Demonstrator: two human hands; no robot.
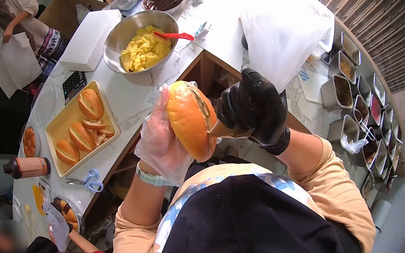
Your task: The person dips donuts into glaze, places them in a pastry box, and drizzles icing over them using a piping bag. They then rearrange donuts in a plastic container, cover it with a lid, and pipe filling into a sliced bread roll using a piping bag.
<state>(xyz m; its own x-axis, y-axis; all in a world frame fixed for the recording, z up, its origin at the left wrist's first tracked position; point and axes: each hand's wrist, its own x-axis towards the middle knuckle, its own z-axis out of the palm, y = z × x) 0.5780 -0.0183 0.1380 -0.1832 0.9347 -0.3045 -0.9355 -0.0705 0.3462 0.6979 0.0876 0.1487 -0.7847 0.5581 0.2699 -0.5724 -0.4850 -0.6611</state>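
One hand, the left (159, 138), wears a loose, clear plastic glove and is partly closed, its palm and fingers cupping a glossy, golden-brown oval roll (186, 121). The roll is raised in front of the body, its long slit turned toward the right hand (252, 108). This hand, in a black glove, is curled tightly around a brownish, tapering object (224, 132), whose tip meets the slit; its full shape is hidden. The step in hand appears to be work along the opening, where brownish matter shows. Continued work there would call for a steady left hand and a tip aligned with the cut.

Beyond the hands, on the white, marbled surface (127, 100), a cream rectangular tray (61, 133) carries cut bread pieces (90, 104). Blue-handled scissors (93, 181) lie beside it. Farther out stands a round metal bowl (112, 54) of yellow, lumpy filling (143, 52) with a red-handled utensil (175, 35). To the right are grouped metal containers (336, 93).
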